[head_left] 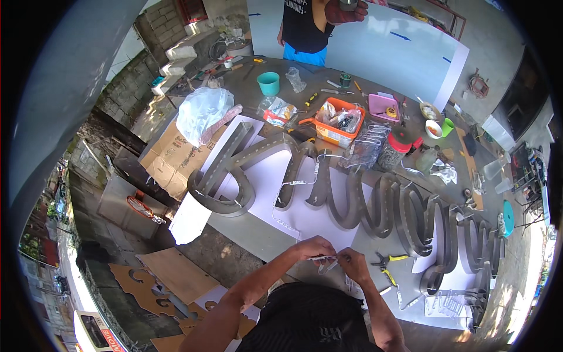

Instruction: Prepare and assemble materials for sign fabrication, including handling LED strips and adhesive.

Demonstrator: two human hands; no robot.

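Observation:
Close to my body at the table's near edge, my left hand (312,249) and my right hand (353,265) are both closed, pinching a strand of small white LED modules (324,258) on thin wire. Loops of it hang below the fingers. Just right of my right hand lie yellow-handled pliers (387,265), with more module strand (402,299) trailing beside them. Beyond my hands stands a large grey script sign (346,217) with deep walls and LED modules dotted inside. Another strand (316,170) drapes over its letters and down to the white sheet (258,199).
Behind the sign sit an orange basket (337,139), a red-lidded jar (394,151), a pink tray (383,109) and a teal bucket (268,84). A cardboard box (176,158) is at the left. Across the table another person (306,29) stands holding a cup.

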